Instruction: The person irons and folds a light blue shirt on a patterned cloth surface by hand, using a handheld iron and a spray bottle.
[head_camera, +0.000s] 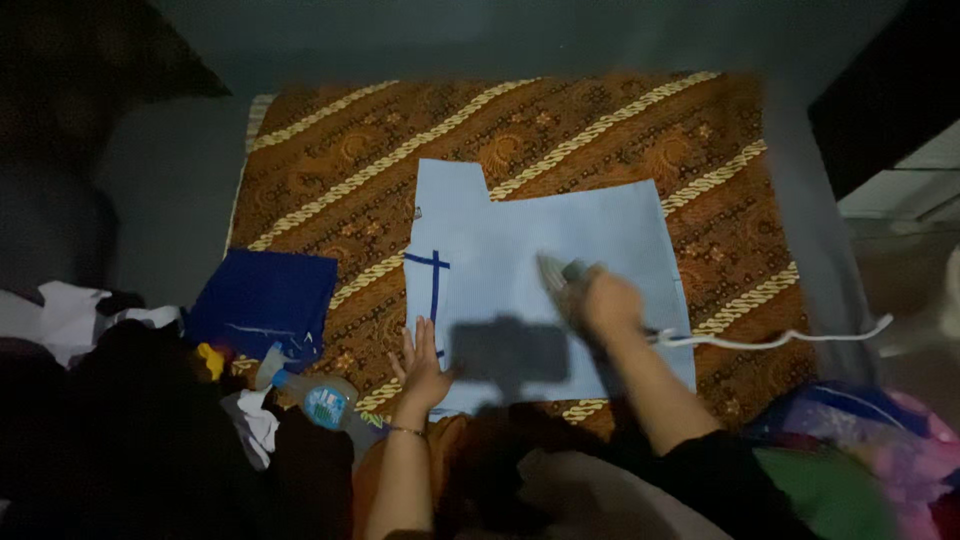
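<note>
Head view, dim and blurred: the right hand (610, 303) is wrapped around an iron (558, 276), its outline smeared, on the pale blue garment (560, 240). The left hand (421, 362), fingers spread flat, presses the garment's near edge. A shadow hides cloth between the 2 hands.

A: Any packages, labels, signs or screens here?

B: Just one package with a label. A clear plastic spray bottle (318, 392) lies on its side at the near left edge of the brown patterned cloth (350, 160), just below the folded dark blue garment (262, 300).

A: And the label?

B: A round-looking label (325, 405) in light blue and white sits on the bottle's body. It is too blurred to tell more. No signs or screens show.
</note>
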